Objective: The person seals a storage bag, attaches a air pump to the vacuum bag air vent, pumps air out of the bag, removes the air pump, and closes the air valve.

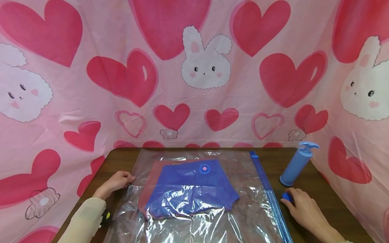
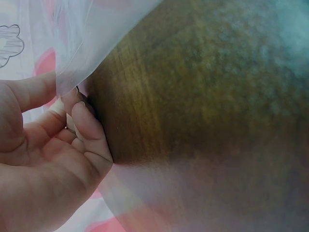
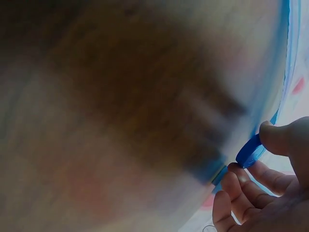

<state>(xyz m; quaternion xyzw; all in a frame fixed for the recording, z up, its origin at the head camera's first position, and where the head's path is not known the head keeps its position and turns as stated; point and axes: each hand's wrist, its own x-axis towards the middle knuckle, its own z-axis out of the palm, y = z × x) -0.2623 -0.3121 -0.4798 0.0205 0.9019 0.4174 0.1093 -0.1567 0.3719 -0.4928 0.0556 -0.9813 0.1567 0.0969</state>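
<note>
A clear plastic vacuum storage bag (image 1: 243, 163) lies flat across the table, with folded blue cloth (image 1: 182, 177) and reddish cloth (image 1: 152, 173) inside. On its upper part shows a round blue valve (image 1: 205, 169) with a pink centre. My left hand (image 1: 118, 180) is at the bag's left side; in the left wrist view thumb and fingers pinch the film's edge (image 2: 77, 79). To the right of the bag's blue zip strip (image 1: 267, 189), my right hand (image 1: 305, 206) holds a small round blue cap (image 3: 249, 151) between thumb and fingers.
A blue hand pump (image 1: 295, 167) with a T-shaped handle stands at the back right of the brown wooden table (image 1: 118, 158), beyond my right hand. Pink curtain (image 1: 194, 101) with hearts and rabbits hangs behind and on both sides.
</note>
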